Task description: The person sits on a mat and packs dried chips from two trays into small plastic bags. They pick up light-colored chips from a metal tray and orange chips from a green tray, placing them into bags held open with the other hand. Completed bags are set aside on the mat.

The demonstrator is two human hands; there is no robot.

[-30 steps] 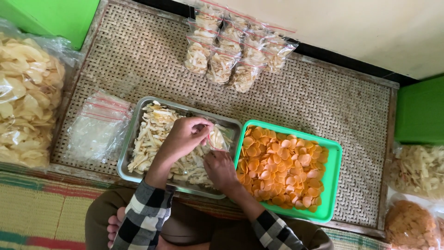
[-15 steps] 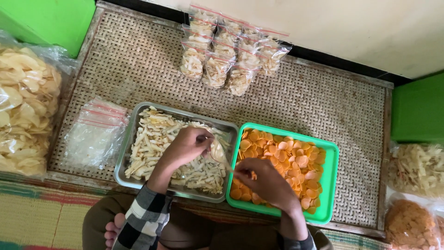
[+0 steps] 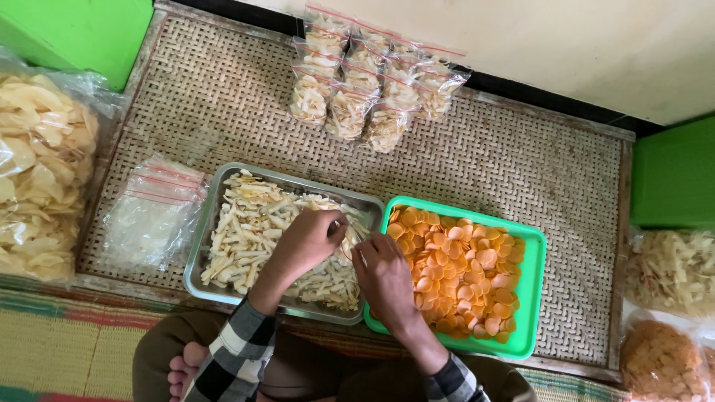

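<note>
Change since half a second earlier: the right hand [image 3: 385, 279] has come back from over the orange chips to the seam between the two trays, meeting the left hand [image 3: 311, 240]; the left has barely shifted.

Hands. Both are curled with fingertips drawn together at the right end of the metal tray [image 3: 199, 257], apparently pinching something small between them. What they pinch is hidden by the fingers, so I cannot tell whether it is a bag or a few sticks. The hands likely meet here because both snacks lie within a short reach of that spot.

Containers and contents:
- Metal tray, near centre: pale stick-shaped crackers [image 3: 249, 231], heaped, thinning toward the right end under the hands.
- Green plastic tray [image 3: 538, 286], touching the metal tray on its right: round orange chips [image 3: 469, 272], one loose layer.
- Stack of empty zip bags [image 3: 153, 216] with red seal strips, just left of the metal tray, within the left hand's reach.
- Filled small bags [image 3: 372, 85], far centre, in overlapping rows against the wall, set well away from the trays.
- Large clear sack of pale curled chips [image 3: 37, 171], left edge.
- Two bulk bags, right edge: pale sticks [image 3: 674, 268] above, orange rounds [image 3: 663, 361] below.

All rests on a woven cane table [image 3: 521, 164].
</note>
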